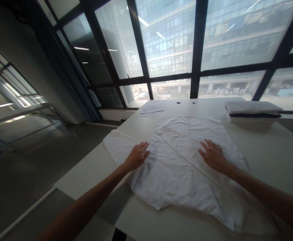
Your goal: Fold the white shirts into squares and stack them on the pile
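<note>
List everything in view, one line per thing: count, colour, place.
white cloth garment: one, white, spread flat on the near middle of the table.
stack of folded cloths: one, white with a dark layer, far right of the table.
printed paper sheets: a few, white, far side of the table, left of middle.
round holes: two, dark, in the tabletop near the window.
flat white table: one, white, under all of these.
dark-framed glass windows: several panes, black frames, behind the table.
smooth floor: grey, left of the table.
left hand: one, flat on the garment's left part.
right hand: one, flat on the garment's right part.
</note>
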Motion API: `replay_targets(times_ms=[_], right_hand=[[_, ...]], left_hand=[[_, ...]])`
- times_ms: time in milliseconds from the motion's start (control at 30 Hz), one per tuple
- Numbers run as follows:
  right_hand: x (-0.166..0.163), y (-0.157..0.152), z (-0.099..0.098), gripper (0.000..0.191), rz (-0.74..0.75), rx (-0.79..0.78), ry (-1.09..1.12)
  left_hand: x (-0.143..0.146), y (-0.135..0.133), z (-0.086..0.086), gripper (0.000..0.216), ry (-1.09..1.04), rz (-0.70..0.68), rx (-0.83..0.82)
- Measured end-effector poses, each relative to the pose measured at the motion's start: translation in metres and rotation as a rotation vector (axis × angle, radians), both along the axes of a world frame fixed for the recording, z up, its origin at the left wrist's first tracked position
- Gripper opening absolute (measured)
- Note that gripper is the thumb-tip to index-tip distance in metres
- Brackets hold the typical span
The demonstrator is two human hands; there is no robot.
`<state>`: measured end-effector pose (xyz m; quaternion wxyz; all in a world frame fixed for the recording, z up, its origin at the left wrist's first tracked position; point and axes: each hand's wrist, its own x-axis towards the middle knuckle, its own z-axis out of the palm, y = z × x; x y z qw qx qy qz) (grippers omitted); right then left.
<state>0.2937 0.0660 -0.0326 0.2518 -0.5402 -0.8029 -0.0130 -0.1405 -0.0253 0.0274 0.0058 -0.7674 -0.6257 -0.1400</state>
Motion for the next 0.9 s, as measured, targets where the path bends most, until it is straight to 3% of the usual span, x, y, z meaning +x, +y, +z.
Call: replay_targets(times_ms=[67,167,500,667,800,900], right_hand=[[0.007,-0.019,-0.007,0.057,-0.048,-0.024,-0.038],[0.019,-0.027,-0.016,0.059,-0.057,-0.077,-0.068],[0.021,0.044,-0.015,0.056,-0.053,-0.092,-0.080],[0.019,0.057,-0.006,0.056,-0.067,-0.129,-0.116],[-0.004,0.060,0.008,0.052,-0.077,-0.141,-0.069],[-0.052,0.062,0.023,0.051,0.028,-0.156,0.022]], left_hand=[[0.030,-0.004,-0.008,0.055,-0.027,-0.042,-0.042],[0.051,0.000,-0.018,0.055,-0.045,-0.032,-0.072],[0.045,0.066,-0.020,0.059,-0.015,0.006,-0.119],[0.043,0.082,-0.017,0.060,0.011,0.015,-0.151],[0.041,0.083,-0.021,0.059,-0.007,0.019,-0.121],[0.042,0.083,-0.022,0.058,-0.011,0.021,-0.104]])
